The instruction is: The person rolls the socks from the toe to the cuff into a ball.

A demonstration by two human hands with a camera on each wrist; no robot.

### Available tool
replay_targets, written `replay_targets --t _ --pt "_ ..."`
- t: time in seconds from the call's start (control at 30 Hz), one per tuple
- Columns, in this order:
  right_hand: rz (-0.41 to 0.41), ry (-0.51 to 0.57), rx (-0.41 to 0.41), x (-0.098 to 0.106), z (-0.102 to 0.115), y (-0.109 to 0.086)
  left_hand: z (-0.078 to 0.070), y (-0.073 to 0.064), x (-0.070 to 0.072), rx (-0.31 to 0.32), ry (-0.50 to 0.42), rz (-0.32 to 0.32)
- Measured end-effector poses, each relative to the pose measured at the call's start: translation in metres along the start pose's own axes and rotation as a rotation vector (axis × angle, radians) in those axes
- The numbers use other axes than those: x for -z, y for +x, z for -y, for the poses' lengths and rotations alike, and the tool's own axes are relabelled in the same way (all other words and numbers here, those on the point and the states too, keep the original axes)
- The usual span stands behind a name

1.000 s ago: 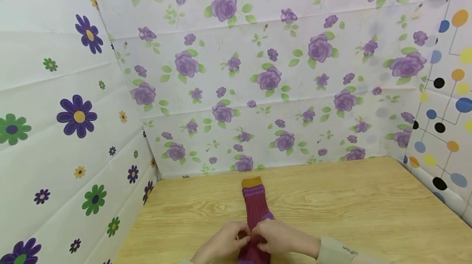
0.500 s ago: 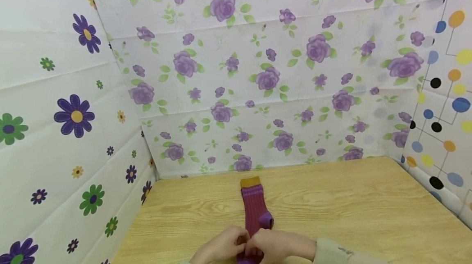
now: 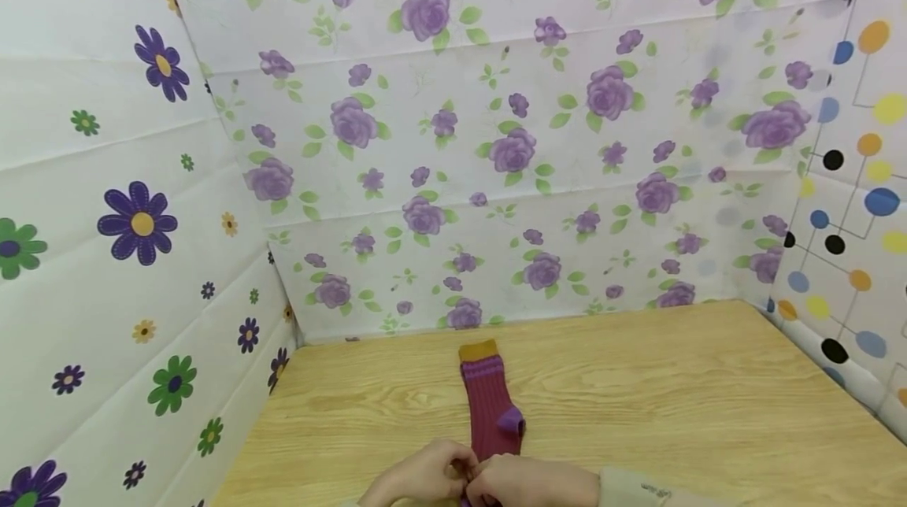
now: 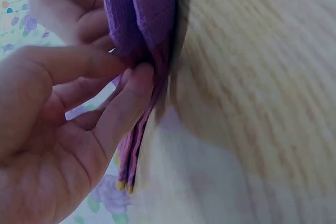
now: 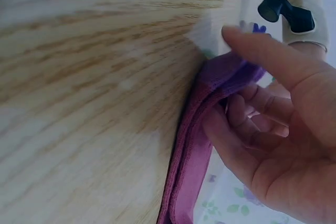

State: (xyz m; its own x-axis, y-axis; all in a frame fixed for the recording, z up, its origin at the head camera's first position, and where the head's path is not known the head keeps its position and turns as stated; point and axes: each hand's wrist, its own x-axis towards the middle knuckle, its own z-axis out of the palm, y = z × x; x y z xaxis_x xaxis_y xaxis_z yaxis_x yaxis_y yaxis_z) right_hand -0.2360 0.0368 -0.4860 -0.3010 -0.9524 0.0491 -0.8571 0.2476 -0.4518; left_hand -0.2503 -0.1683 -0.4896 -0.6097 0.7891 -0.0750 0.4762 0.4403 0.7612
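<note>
A pair of maroon ribbed socks [image 3: 489, 405], one laid on the other, lies lengthwise with mustard cuffs [image 3: 478, 350] at the far end. The purple heel [image 3: 511, 420] points right; in the head view the hands largely cover the purple toes [image 4: 152, 9]. My left hand [image 3: 425, 471] pinches the side edge of a sock just behind the toes, thumb and index finger meeting there. My right hand [image 3: 527, 482] is at the toe end, its index finger [image 5: 226, 135] against the upper sock and its thumb [image 5: 257, 45] stretched out beyond the purple toes.
The socks lie on a wood-grain table [image 3: 638, 381]. A floral sheet [image 3: 425, 137] hangs behind it, with a flower-patterned sheet [image 3: 71, 255] on the left and a dotted one [image 3: 843, 255] on the right. A dark device [image 5: 289, 13] sits on the left sleeve.
Both hands have moved down along the socks toward the toes, the right hand most. The heel, earlier partly covered by the right hand, now shows fully.
</note>
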Motion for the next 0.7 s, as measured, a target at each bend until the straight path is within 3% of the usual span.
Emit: replay_targets --t 0.27,0.5,0.7 --pt "-0.035 0.021 -0.053 -0.001 -0.003 -0.005 -0.008 -0.003 0.005 -0.016 -0.076 0.121" --pt "-0.038 0.112 -0.047 0.004 -0.005 -0.008 -0.01 -0.001 -0.001 -0.017 -0.076 0.104" --pt "-0.033 0.188 -0.151 0.011 -0.001 -0.011 -0.011 0.005 -0.008 0.0 -0.024 0.025"
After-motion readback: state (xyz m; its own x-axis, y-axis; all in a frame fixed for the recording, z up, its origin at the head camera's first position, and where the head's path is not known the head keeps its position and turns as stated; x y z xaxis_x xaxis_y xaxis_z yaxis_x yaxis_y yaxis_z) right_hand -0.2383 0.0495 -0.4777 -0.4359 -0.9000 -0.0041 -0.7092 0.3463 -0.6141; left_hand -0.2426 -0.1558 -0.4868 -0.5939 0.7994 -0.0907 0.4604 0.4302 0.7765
